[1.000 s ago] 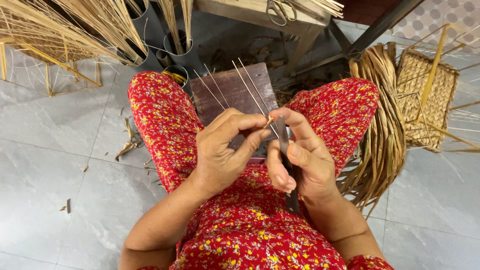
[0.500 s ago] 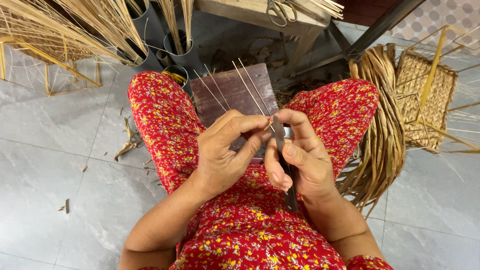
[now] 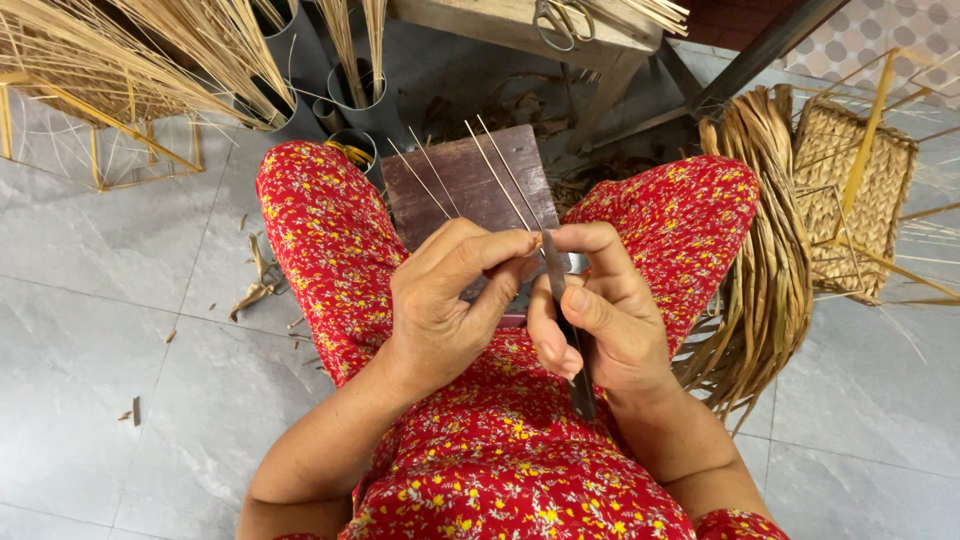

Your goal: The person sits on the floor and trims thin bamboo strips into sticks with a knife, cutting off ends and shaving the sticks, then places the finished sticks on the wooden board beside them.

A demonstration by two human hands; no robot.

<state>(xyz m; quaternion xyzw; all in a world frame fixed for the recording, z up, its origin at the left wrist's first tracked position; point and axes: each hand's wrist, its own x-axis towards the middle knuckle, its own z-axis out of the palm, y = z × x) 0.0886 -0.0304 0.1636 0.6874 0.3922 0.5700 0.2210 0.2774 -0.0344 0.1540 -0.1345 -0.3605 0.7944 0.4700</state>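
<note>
Knife point(image 3: 570, 340) blade tip hidden behind the right hand's point(image 3: 600, 330) fingers point(image 3: 590, 240); handle end partly covered by the palm. Thin strips point(image 3: 500, 180) vanish under the left hand's point(image 3: 450, 300) fingers point(image 3: 500, 250), lower ends unseen. Wooden block point(image 3: 470, 185) near edge hidden behind both hands. Scissors point(image 3: 560, 20) beyond the fingers cut off by the top edge. Woven mat point(image 3: 850, 200) and straw bundles point(image 3: 120, 50) run off the frame. Both forearms cut at the bottom edge.
</note>
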